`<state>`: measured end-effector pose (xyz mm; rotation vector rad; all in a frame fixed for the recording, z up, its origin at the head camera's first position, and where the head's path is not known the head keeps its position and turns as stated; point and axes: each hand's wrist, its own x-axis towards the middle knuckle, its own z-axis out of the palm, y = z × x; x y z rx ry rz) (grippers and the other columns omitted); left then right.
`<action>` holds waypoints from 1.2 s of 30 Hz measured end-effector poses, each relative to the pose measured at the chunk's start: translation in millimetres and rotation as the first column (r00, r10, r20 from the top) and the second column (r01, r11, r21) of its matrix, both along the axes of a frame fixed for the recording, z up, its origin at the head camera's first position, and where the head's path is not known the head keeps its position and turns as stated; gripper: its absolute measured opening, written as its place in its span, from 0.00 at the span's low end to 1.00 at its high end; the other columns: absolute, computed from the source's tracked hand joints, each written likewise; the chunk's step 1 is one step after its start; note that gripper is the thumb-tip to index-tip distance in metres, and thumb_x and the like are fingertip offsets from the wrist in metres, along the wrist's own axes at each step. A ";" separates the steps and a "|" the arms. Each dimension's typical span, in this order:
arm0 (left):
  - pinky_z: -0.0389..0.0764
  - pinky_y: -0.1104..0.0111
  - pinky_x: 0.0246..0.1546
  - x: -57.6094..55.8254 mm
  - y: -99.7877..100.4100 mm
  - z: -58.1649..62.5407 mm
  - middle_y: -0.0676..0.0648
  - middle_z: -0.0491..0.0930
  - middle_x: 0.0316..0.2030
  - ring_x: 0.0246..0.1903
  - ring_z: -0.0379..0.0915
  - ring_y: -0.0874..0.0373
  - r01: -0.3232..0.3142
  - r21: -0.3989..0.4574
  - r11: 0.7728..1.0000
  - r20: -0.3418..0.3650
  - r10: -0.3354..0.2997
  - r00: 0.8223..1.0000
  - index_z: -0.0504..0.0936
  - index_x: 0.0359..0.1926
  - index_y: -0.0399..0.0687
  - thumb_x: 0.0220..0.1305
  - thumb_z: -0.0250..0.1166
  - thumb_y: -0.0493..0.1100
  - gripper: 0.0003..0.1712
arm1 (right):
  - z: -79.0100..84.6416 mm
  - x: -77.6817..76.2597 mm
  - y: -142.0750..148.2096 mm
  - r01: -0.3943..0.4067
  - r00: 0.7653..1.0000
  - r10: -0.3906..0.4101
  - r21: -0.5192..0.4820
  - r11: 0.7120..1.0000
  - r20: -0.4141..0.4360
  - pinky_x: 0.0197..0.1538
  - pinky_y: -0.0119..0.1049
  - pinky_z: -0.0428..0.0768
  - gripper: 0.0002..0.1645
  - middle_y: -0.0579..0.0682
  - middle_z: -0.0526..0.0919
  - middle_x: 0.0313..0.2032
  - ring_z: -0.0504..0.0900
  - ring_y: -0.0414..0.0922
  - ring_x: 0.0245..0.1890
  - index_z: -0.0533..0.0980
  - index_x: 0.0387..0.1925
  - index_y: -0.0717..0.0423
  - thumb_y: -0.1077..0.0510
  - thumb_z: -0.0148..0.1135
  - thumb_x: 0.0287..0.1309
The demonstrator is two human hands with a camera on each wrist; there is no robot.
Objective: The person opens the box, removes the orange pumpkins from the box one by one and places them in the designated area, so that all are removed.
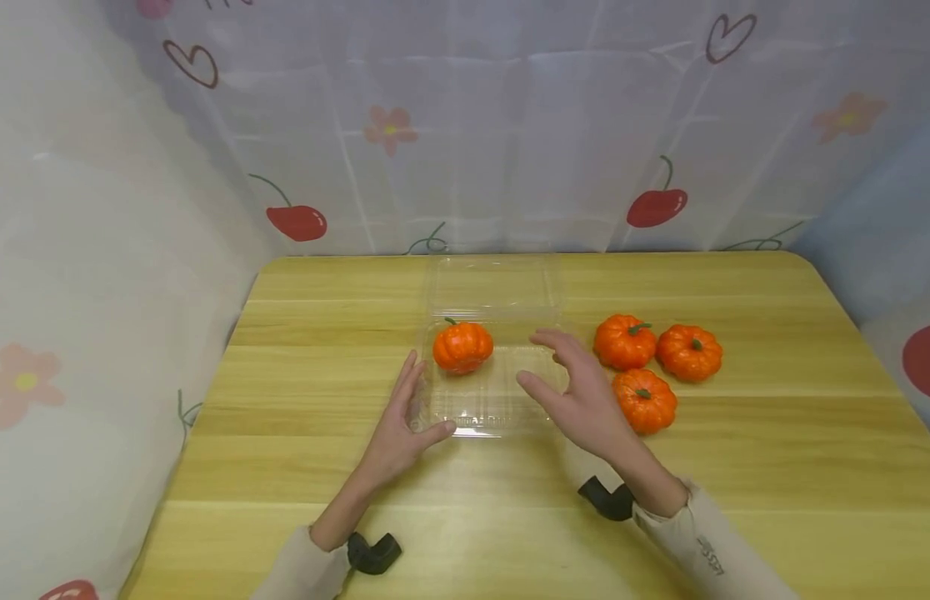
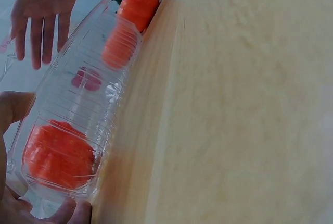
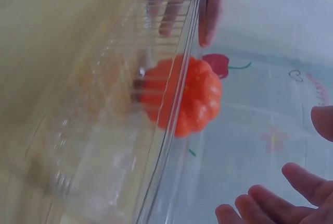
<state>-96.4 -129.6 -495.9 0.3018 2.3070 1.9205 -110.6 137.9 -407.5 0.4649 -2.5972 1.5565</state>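
A clear plastic clamshell box (image 1: 510, 396) sits on the table with its lid (image 1: 491, 285) folded back towards the wall. One small orange pumpkin (image 1: 462, 347) with a green stem lies in the back left of its tray. My left hand (image 1: 396, 432) is at the box's left side, fingers stretched along the wall and thumb by the front edge. Spread and holding nothing, my right hand (image 1: 588, 404) hovers over the tray's right end. In the right wrist view, the pumpkin (image 3: 200, 96) shows partly through the clear wall.
Three more orange pumpkins stand close together right of the box: one at the back (image 1: 622, 343), one farther right (image 1: 690, 353), one nearer (image 1: 647, 402) beside my right hand. A patterned cloth (image 1: 480, 150) hangs behind the wooden table (image 1: 285, 417).
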 end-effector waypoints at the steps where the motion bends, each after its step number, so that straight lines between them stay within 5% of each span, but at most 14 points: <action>1: 0.55 0.52 0.70 0.0 0.1 0.2 0.59 0.35 0.77 0.74 0.42 0.48 0.003 0.002 1.000 0.001 -0.003 1.000 0.49 0.78 0.46 0.57 0.75 0.40 0.56 | 0.0 -2.8 -4.1 -0.015 1.000 0.015 0.003 1.000 0.012 0.63 0.54 0.69 0.30 0.58 0.72 0.63 0.70 0.56 0.61 0.71 0.62 0.61 0.55 0.68 0.62; 22: 0.58 0.51 0.69 -1.4 0.7 1.1 0.56 0.36 0.78 0.74 0.45 0.46 0.000 0.009 1.000 -0.015 0.000 1.000 0.50 0.77 0.44 0.56 0.75 0.41 0.56 | -14.2 -64.0 -67.3 -0.078 0.994 0.074 0.037 0.996 0.080 0.64 0.55 0.69 0.28 0.57 0.75 0.61 0.70 0.56 0.64 0.73 0.61 0.62 0.52 0.64 0.64; 36: 0.56 0.48 0.69 -2.5 2.0 4.6 0.52 0.35 0.78 0.74 0.41 0.44 -0.013 0.009 1.000 -0.005 0.013 1.000 0.48 0.77 0.41 0.56 0.74 0.35 0.56 | -18.5 -66.1 -78.4 -0.086 0.992 0.074 0.111 0.990 0.105 0.59 0.50 0.75 0.26 0.58 0.77 0.58 0.75 0.55 0.58 0.74 0.60 0.63 0.53 0.61 0.65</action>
